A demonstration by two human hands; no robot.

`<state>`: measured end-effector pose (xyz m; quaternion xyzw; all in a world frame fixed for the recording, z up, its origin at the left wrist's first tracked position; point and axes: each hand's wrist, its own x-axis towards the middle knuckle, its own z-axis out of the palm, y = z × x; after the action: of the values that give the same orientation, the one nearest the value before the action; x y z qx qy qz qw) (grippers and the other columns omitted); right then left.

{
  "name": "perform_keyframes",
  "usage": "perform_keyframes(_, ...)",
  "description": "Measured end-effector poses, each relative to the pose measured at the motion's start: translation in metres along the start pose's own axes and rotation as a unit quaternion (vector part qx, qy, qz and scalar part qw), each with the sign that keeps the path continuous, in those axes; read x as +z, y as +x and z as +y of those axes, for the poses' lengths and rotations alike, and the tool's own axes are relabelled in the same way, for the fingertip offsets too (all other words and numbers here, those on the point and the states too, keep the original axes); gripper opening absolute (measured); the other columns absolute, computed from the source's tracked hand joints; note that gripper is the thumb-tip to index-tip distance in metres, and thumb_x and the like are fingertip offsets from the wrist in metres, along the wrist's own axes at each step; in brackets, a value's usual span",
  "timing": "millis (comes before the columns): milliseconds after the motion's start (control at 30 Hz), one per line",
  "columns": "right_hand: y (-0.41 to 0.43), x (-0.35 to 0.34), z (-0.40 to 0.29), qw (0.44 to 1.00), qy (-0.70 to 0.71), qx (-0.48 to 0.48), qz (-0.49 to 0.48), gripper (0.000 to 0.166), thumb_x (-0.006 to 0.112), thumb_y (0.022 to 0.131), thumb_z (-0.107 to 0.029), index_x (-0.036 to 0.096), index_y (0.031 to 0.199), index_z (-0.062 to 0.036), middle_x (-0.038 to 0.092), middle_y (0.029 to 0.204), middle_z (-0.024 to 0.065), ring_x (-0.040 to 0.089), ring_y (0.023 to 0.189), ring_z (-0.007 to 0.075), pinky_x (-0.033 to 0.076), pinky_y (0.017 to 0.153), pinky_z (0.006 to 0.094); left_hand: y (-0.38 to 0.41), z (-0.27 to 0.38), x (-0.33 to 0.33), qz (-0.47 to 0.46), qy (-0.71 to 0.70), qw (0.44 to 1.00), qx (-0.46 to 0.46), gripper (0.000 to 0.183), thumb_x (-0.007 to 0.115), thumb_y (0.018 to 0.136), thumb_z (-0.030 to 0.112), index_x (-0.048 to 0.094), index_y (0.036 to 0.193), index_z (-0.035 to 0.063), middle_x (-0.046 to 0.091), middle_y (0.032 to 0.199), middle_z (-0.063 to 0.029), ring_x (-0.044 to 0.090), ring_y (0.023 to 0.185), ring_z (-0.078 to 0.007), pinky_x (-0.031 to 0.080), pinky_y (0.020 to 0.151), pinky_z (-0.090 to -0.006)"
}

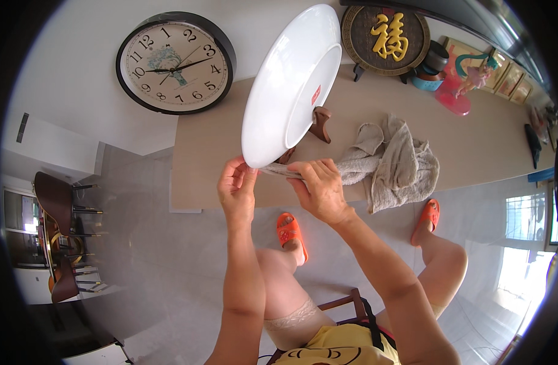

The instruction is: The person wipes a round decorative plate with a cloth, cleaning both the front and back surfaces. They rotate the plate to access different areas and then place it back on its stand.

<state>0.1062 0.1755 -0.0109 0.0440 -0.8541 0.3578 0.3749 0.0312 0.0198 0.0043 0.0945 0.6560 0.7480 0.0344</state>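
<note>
A large white porcelain plate (pixel 276 91) stands tilted on edge above the beige tabletop, its underside with a foot ring and a red mark towards me. My left hand (pixel 237 187) pinches its near lower edge between thumb and fingers, beside the end of a grey-beige cloth (pixel 397 164). My right hand (pixel 320 189) holds a stretched part of this cloth just right of the plate's bottom edge. The rest of the cloth lies crumpled to the right, partly over the table's front edge. A brown wooden stand (pixel 321 125) shows behind the plate, partly hidden by it.
On the beige tabletop (pixel 206 150), a round wall clock (pixel 174 68) leans at the back left. A dark round plaque (pixel 386 39) with a gold character, a blue container (pixel 428 82) and a figurine (pixel 473 80) on a pink base stand back right. Brown chairs (pixel 55 200) are far left.
</note>
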Motion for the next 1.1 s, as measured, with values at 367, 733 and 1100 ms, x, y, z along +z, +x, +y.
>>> perform_keyframes(367,-0.009,0.017,0.016,0.996,0.016,0.089,-0.002,0.012,0.066,0.079,-0.008,0.062,0.091,-0.0074,0.065,0.081,0.0062,0.062,0.074,0.0229,0.044,0.07,0.0355,0.019,-0.019,0.014,0.003,0.021,0.999,-0.027,0.017,0.066,0.083,-0.002,0.06,0.098,0.0013,0.042,0.072,0.0081,0.036,0.067,-0.0006,0.037,0.072,-0.0148)
perform_keyframes(733,-0.003,0.022,0.015,0.992,0.007,0.125,-0.009,0.008,0.065,0.079,-0.01,0.064,0.087,-0.0073,0.064,0.077,0.0056,0.061,0.07,0.0236,0.043,0.068,0.0353,0.022,-0.017,0.023,0.029,-0.024,0.998,-0.047,0.017,0.066,0.083,-0.001,0.058,0.097,0.0037,0.06,0.092,0.0005,0.053,0.084,-0.005,0.044,0.077,-0.0212)
perform_keyframes(1100,0.0,0.015,0.005,0.991,0.001,0.13,-0.019,0.008,0.063,0.081,-0.01,0.062,0.089,-0.0063,0.065,0.079,0.0072,0.062,0.073,0.0262,0.045,0.076,0.0372,0.024,-0.017,0.029,0.053,-0.019,0.995,-0.085,0.013,0.063,0.085,-0.002,0.055,0.094,0.0036,0.055,0.085,0.0017,0.054,0.077,-0.0056,0.05,0.073,-0.0252)
